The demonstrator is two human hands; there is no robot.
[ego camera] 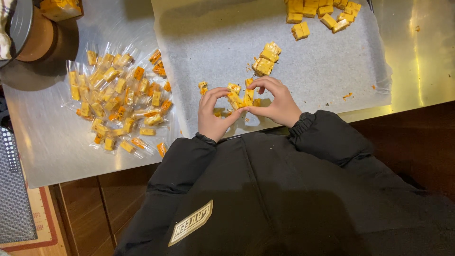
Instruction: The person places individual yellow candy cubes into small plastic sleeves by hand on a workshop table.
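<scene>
— Steel worktop, dull grey, with a sheet of baking paper spread over its far right part. And on the paper?

— Both hands at the near edge of that sheet. Left hand and right hand curled toward each other, thumb tips meeting at the near side, fingers arched over from the far side. Narrow, pinching, closed around a small cluster of candy pieces.

— Exactly where, against the hands?

— Between them, ringed by the fingers and thumbs, touching both. Resting on the paper, not lifted as far as can be told.

— Looks?

— Small blocky chunks, yellow-orange, some darker orange flecks, rough cut edges. Unwrapped, apparently; hard to tell under the fingers.

— Further out?

— Just beyond the right fingertips, a loose stack of the same blocks. Crumbs scattered right of the hands. Far off at the top edge of the paper, more cut cubes in a tight group. Left of the paper, well apart from the hands, a spread heap of wrapped pieces in clear crinkled sleeves on bare steel. Nearest, black padded jacket sleeves. Far left corner, a round brown container. Near left, a gridded cutting mat.
</scene>
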